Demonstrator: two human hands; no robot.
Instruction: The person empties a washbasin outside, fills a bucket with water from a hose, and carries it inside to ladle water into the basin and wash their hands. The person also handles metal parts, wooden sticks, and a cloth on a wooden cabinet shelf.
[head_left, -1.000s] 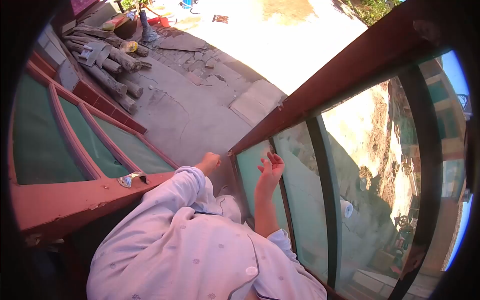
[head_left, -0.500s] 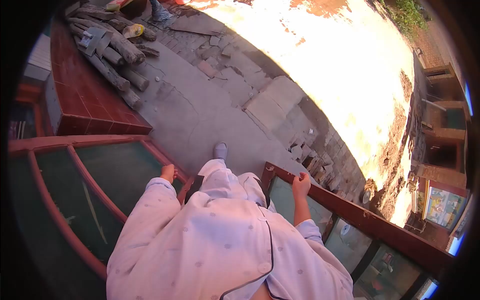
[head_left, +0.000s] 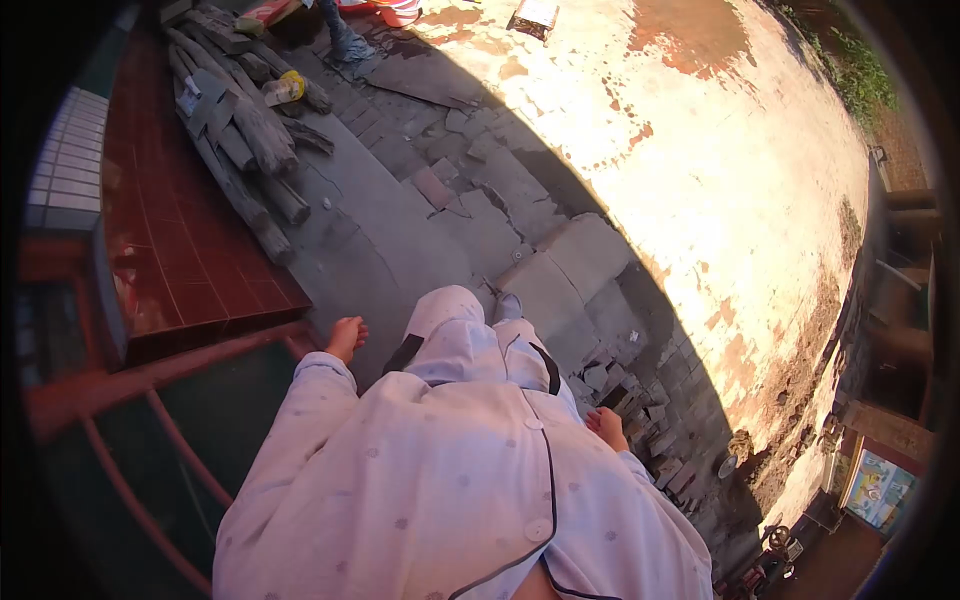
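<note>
My left hand (head_left: pixel 347 338) hangs in front of my left sleeve, beside the red-framed door (head_left: pixel 205 398) with dark panes. Its fingers are loosely curled in, and nothing shows in them. On the other side, my right hand (head_left: pixel 607 428) hangs low by my hip, over the broken bricks; its fingers are also curled and no object shows there. Between the hands are my light patterned pajamas (head_left: pixel 455 440) with dark piping, bent at the knee, and one grey shoe (head_left: pixel 507 306) on the paving.
Logs (head_left: pixel 245 130) are stacked along the red-tiled ledge (head_left: pixel 190 240) at left. Uneven slabs (head_left: pixel 570 262) and a heap of broken bricks (head_left: pixel 645 410) lie ahead and right. Beyond is a sunlit yard (head_left: pixel 720 190). A red bucket (head_left: pixel 400 12) and a person's leg (head_left: pixel 340 30) are at the top.
I have stepped forward past the doorway; the right door leaf has left the view. The logs and ledge appear closer, and the other foot now shows in front. Both hands have swung.
</note>
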